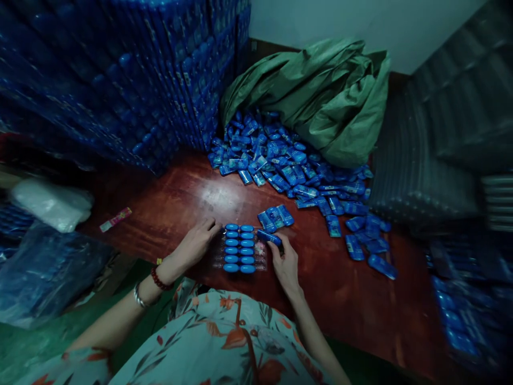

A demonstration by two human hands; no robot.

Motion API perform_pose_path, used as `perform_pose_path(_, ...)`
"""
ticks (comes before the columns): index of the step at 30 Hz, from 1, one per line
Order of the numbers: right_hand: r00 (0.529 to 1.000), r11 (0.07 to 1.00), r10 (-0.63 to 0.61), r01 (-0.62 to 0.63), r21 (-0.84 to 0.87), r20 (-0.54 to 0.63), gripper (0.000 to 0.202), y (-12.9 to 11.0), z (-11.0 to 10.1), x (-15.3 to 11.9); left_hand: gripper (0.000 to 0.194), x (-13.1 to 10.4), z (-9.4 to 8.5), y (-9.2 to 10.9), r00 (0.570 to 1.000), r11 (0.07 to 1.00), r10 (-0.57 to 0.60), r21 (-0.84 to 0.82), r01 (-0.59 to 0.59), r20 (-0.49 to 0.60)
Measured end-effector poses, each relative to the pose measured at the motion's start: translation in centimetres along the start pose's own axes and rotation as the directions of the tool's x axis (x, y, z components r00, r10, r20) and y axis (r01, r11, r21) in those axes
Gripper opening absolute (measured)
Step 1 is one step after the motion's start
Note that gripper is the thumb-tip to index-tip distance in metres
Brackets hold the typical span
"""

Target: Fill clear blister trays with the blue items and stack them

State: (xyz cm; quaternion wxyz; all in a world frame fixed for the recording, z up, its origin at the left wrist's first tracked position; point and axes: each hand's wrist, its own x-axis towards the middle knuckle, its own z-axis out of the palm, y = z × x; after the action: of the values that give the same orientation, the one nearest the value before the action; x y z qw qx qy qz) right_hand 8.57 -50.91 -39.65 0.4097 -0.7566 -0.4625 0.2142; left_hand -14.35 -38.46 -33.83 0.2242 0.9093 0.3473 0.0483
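Note:
In front of me on the table lies a clear plastic tray [260, 262] with two columns of glossy blue pieces [240, 251], rounded ends up. At its far right corner, my right hand [285, 261] grips a small flat blue pack [268, 237] between thumb and fingers. My left hand [200, 239] is at the far left corner, fingertips pinched together; what they hold, if anything, is too dark to make out. Just beyond the tray, a few similar blue packs [276, 217] lie side by side.
A large heap of blue packs [276, 155] spills from a green sack [320, 101] onto the reddish-brown table [172, 198]. Tall stacks of filled blue trays [160, 80] rise at left; stacked clear trays [417, 155] stand at right. A pink strip [116, 219] and plastic bags [52, 203] lie left.

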Motion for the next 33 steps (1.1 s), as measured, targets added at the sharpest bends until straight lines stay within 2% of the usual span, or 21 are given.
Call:
perform_pose_path(3, 0.993, 0.992, -0.115, 0.115, -0.05, 0.01, 0.026, -0.4, -0.2, 0.8, 0.031, 0.6, -0.8, 0.3, 0.996, 0.999, 0.016, 0.035, -0.019, 0.084)
perform_pose_path(7, 0.945, 0.927, -0.234, 0.288, -0.239, 0.23, 0.034, -1.5, -1.3, 2.6, 0.032, 1.0, -1.0, -0.4, 0.996, 1.0, 0.006, 0.023, -0.008, 0.086)
perform_pose_path(11, 0.879, 0.798, -0.223, 0.413, -0.439, 0.422, 0.032, -2.4, -2.7, 3.5, 0.031, 0.8, -0.7, -1.0, 0.999, 1.0, -0.02, 0.008, 0.02, 0.044)
perform_pose_path(16, 0.819, 0.654, -0.181, 0.513, -0.555, 0.544, 0.035, -3.6, -2.6, 3.6, 0.027, 0.1, -0.4, -0.3, 0.999, 0.998, -0.023, 0.066, 0.02, 0.043)
perform_pose_path(18, 0.804, 0.6, -0.147, 0.536, -0.594, 0.577, 0.037, -4.4, -2.3, 3.8, 0.029, 0.0, -0.2, 0.3, 0.998, 0.995, -0.009, 0.1, 0.003, 0.063)
perform_pose_path(23, 0.776, 0.532, -0.111, 0.574, -0.623, 0.621, 0.032, -6.7, -1.4, 4.4, 0.024, 0.6, -0.3, 0.9, 0.987, 0.985, -0.005, 0.17, -0.023, 0.163)
perform_pose_path(27, 0.781, 0.476, -0.079, 0.575, -0.665, 0.619, 0.026, -7.6, -0.2, 4.2, 0.02, 1.0, -0.7, 0.8, 0.985, 0.99, -0.024, 0.141, -0.001, 0.169)
perform_pose_path(30, 0.802, 0.449, -0.072, 0.557, -0.699, 0.593, 0.026, -7.9, 0.4, 4.2, 0.022, 1.4, -0.6, 0.4, 0.989, 0.991, -0.024, 0.132, 0.004, 0.144)
perform_pose_path(33, 0.836, 0.49, -0.081, 0.507, -0.709, 0.542, 0.028, -7.2, 0.1, 4.5, 0.024, 2.4, -0.8, -0.2, 0.993, 0.988, -0.031, 0.155, 0.013, 0.114)
